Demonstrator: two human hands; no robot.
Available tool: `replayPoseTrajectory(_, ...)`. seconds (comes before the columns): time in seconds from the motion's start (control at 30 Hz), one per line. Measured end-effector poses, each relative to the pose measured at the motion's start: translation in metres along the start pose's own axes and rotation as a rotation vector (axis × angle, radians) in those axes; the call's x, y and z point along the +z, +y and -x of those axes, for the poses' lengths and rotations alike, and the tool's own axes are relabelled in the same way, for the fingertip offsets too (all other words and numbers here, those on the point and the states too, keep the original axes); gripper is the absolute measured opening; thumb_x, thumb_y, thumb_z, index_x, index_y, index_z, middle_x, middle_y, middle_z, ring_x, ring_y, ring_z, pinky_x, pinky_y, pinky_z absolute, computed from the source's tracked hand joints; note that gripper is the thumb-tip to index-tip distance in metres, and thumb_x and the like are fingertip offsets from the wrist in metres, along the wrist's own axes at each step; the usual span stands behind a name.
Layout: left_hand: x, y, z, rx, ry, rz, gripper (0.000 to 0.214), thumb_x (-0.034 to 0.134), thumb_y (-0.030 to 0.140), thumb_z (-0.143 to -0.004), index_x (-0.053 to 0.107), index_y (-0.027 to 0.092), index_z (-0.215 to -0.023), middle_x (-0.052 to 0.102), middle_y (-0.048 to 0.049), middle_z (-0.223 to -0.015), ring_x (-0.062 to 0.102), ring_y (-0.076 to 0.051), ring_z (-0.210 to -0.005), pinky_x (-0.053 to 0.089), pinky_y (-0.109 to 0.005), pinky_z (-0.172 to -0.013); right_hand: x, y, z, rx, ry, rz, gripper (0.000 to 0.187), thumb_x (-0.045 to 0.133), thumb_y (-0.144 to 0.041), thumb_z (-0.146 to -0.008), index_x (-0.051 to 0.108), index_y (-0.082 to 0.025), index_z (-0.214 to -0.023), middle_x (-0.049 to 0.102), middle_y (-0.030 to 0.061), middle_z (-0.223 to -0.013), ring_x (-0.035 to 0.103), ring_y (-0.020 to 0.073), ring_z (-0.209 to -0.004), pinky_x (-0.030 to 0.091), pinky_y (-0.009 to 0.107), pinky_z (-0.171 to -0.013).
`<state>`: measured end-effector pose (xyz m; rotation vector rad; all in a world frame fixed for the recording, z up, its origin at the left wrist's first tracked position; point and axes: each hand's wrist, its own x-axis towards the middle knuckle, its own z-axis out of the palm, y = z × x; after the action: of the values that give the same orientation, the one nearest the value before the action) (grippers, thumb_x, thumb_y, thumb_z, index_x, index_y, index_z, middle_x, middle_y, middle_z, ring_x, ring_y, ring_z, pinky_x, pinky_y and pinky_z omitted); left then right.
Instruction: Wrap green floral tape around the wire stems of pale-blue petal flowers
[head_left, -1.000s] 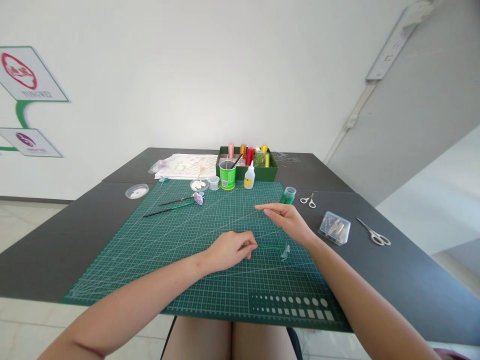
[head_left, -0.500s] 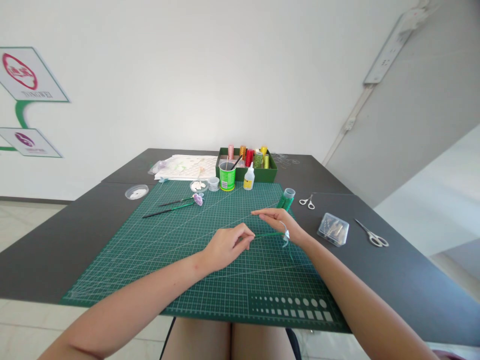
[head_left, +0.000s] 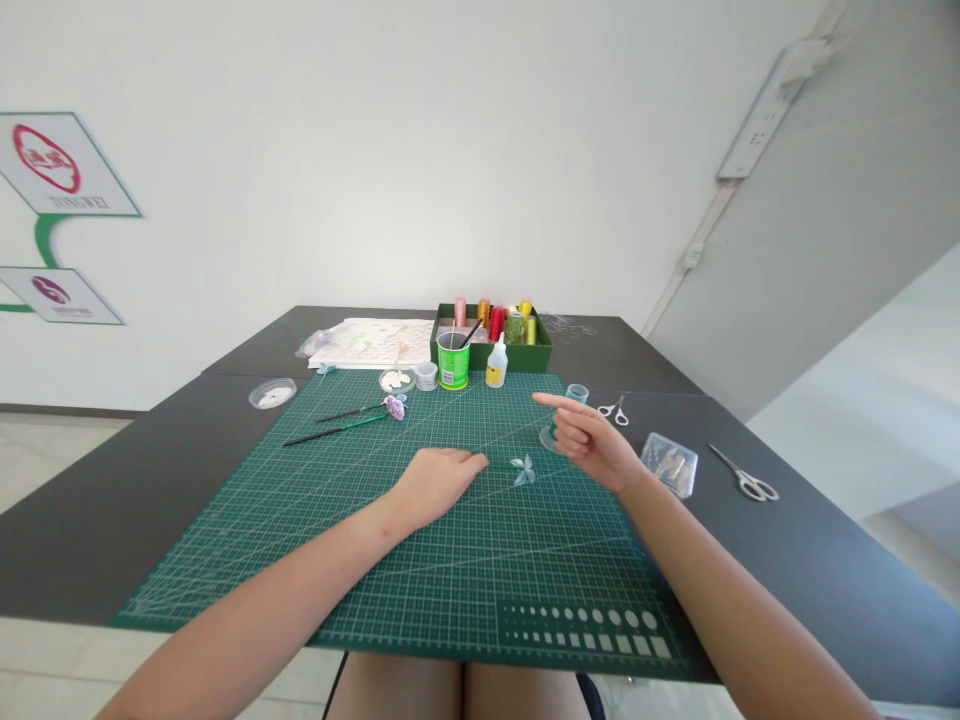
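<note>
My left hand point(head_left: 439, 487) is closed on the thin green stem of a small pale-blue flower point(head_left: 523, 470). The petals point right, just above the green cutting mat point(head_left: 360, 540). Over the right side of the mat, my right hand point(head_left: 592, 440) has its index finger stretched out to the left and the other fingers curled in. Whatever those curled fingers hold, if anything, is hidden. Partly behind that hand stands a spool of green thread point(head_left: 577, 393), its clear base showing left of the fingers.
Small scissors point(head_left: 615, 411), a clear box point(head_left: 670, 464) and larger scissors point(head_left: 752, 486) lie at right. Along the back are a glue bottle point(head_left: 496, 362), a green can point(head_left: 453, 362) and a box of thread spools point(head_left: 529, 357). A lilac flower point(head_left: 394, 407) lies left of centre.
The flower has moved left and now shows its petals spread. My right hand's fingers have curled in, leaving the index finger out; before, they were stretched flat beside the flower.
</note>
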<state>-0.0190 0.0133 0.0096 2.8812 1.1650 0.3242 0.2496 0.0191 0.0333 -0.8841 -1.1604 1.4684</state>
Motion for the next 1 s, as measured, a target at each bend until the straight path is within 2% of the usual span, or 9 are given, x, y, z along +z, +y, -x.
replayPoseTrajectory(0.13, -0.007, -0.010, -0.001, -0.069, 0.012, -0.076, 0.018, 0.054, 0.012, -0.098, 0.068, 0.022, -0.104, 0.075, -0.0040, -0.085, 0.071, -0.022, -0.079, 0.044, -0.027, -0.063, -0.001, -0.022, 0.010, -0.104, -0.002, -0.072, 0.033, 0.067, -0.030, -0.084, 0.077, -0.023, -0.115, 0.026, -0.0086, -0.057, 0.012, 0.0079, -0.044, 0.013, 0.025, -0.040)
replayPoseTrajectory(0.33, -0.010, -0.023, 0.003, -0.102, 0.100, 0.069, 0.020, 0.048, 0.024, -0.107, 0.066, 0.026, -0.116, 0.079, 0.0029, -0.103, 0.075, -0.017, -0.092, 0.049, -0.025, -0.070, -0.011, -0.035, 0.015, -0.173, 0.045, -0.148, 0.038, 0.062, -0.020, -0.085, 0.078, -0.032, -0.118, 0.047, -0.0051, -0.064, 0.011, 0.0053, -0.041, 0.013, 0.024, -0.034)
replayPoseTrajectory(0.5, -0.015, -0.030, 0.007, -0.171, 0.124, -0.131, 0.021, 0.050, 0.022, -0.105, 0.068, 0.024, -0.115, 0.079, -0.0015, -0.099, 0.075, -0.020, -0.091, 0.049, -0.026, -0.067, -0.020, -0.039, 0.016, -0.142, 0.103, -0.113, 0.048, 0.059, -0.021, -0.084, 0.074, -0.038, -0.127, 0.072, -0.0010, -0.088, 0.013, 0.0046, -0.039, 0.012, 0.024, -0.031)
replayPoseTrajectory(0.6, -0.019, -0.031, 0.008, -0.191, 0.121, -0.199, 0.021, 0.051, 0.020, -0.104, 0.069, 0.023, -0.115, 0.079, -0.0038, -0.097, 0.074, -0.021, -0.089, 0.047, -0.027, -0.066, -0.019, -0.043, 0.018, -0.144, 0.121, -0.046, 0.053, 0.059, -0.025, -0.083, 0.069, -0.040, -0.133, 0.076, 0.0027, -0.118, 0.035, 0.0068, -0.043, 0.017, 0.022, -0.031)
replayPoseTrajectory(0.73, -0.021, -0.030, 0.009, -0.151, 0.106, -0.049, 0.021, 0.051, 0.024, -0.105, 0.069, 0.024, -0.115, 0.079, -0.0027, -0.103, 0.074, -0.020, -0.093, 0.045, -0.025, -0.067, -0.018, -0.045, 0.016, -0.216, 0.112, 0.074, 0.058, 0.063, -0.031, -0.081, 0.063, -0.044, -0.138, 0.066, 0.0002, -0.143, 0.065, 0.0146, -0.073, 0.042, 0.023, -0.042)
replayPoseTrajectory(0.8, -0.022, -0.028, 0.009, -0.103, 0.084, 0.116, 0.022, 0.049, 0.027, -0.106, 0.070, 0.025, -0.113, 0.079, 0.0002, -0.100, 0.073, -0.018, -0.090, 0.044, -0.025, -0.069, -0.020, -0.042, 0.012, -0.272, 0.125, 0.142, 0.055, 0.064, -0.036, -0.083, 0.063, -0.042, -0.138, 0.069, 0.0017, -0.138, 0.066, 0.0156, -0.074, 0.049, 0.027, -0.050)
replayPoseTrajectory(0.87, -0.023, -0.025, 0.009, -0.082, 0.037, 0.332, 0.023, 0.049, 0.030, -0.105, 0.071, 0.024, -0.108, 0.078, 0.0023, -0.089, 0.071, -0.016, -0.079, 0.042, -0.024, -0.068, -0.024, -0.036, 0.008, -0.312, 0.164, 0.281, 0.044, 0.062, -0.042, -0.088, 0.069, -0.033, -0.130, 0.078, 0.0056, -0.112, 0.062, 0.0146, -0.060, 0.047, 0.029, -0.048)
replayPoseTrajectory(0.93, -0.023, -0.023, 0.009, -0.084, -0.013, 0.599, 0.023, 0.050, 0.033, -0.103, 0.071, 0.022, -0.105, 0.075, 0.0023, -0.079, 0.064, -0.013, -0.066, 0.040, -0.024, -0.064, -0.027, -0.027, 0.005, -0.363, 0.244, 0.542, 0.034, 0.058, -0.044, -0.094, 0.077, -0.024, -0.114, 0.076, 0.0052, -0.082, 0.056, 0.0142, -0.050, 0.045, 0.030, -0.049)
replayPoseTrajectory(1.0, -0.022, -0.021, 0.007, -0.082, -0.042, 0.863, 0.024, 0.053, 0.036, -0.100, 0.070, 0.018, -0.103, 0.072, 0.0011, -0.073, 0.058, -0.012, -0.060, 0.039, -0.023, -0.061, -0.026, -0.019, 0.003, -0.491, 0.339, 0.871, 0.029, 0.059, -0.040, -0.095, 0.080, -0.021, -0.100, 0.072, 0.0047, -0.072, 0.061, 0.0176, -0.058, 0.049, 0.034, -0.060)
